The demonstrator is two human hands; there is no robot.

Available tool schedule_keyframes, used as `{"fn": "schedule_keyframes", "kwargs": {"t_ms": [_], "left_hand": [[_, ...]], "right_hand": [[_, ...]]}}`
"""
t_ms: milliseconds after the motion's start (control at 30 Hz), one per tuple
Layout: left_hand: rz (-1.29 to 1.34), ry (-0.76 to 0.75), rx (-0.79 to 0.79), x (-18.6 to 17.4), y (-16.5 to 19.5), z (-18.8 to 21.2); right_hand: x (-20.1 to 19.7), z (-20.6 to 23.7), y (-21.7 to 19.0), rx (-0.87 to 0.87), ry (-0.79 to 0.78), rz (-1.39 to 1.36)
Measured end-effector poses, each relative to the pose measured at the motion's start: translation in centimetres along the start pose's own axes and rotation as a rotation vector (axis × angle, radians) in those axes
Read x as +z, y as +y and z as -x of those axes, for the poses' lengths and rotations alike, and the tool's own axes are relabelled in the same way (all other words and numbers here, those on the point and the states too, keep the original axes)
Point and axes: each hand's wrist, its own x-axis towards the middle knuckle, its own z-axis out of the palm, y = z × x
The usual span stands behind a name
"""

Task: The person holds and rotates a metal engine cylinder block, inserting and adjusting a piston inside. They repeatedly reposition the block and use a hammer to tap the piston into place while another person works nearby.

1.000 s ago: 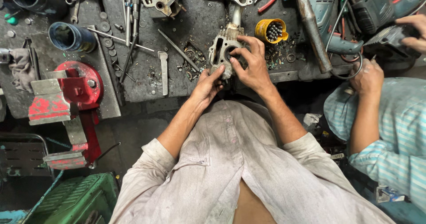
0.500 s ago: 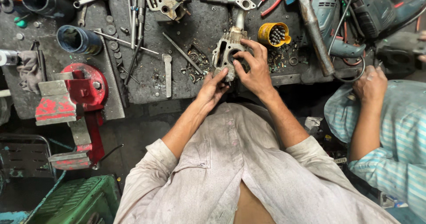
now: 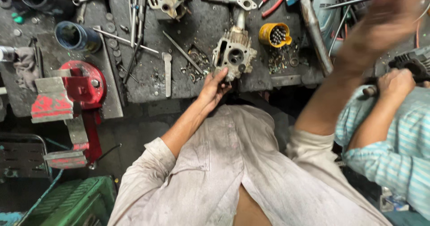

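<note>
left hand (image 3: 216,86) extended, right hand (image 3: 386,17) raised, blurred
</note>
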Motion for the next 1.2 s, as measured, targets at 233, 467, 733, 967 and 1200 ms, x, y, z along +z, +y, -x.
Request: {"fn": "schedule_keyframes", "kwargs": {"t_ms": [233,467,733,967,1200], "left_hand": [[-0.11,-0.042,0.001,0.1,0.8,0.1],[-0.136,0.045,0.026,0.9,0.4,0.0],[-0.198,0.055,0.054,0.7,0.2,-0.4],[-0.159,0.034,0.066,0.6,0.1,-0.4],[-0.196,0.04,0.042,0.8,0.6,-0.1]], "right_hand": [[1.0,2.9,2.2,0.127,-0.499,0.455],[6.0,10.6,6.8,0.379,-0.437,0.407],[5.6,12.2,8.4,0.156,-0.475,0.577],[5.6,11.7,8.1,0.078,-0.584,0.53],[5.4,11.4,6.6,0.097,-0.671,0.618]]}}
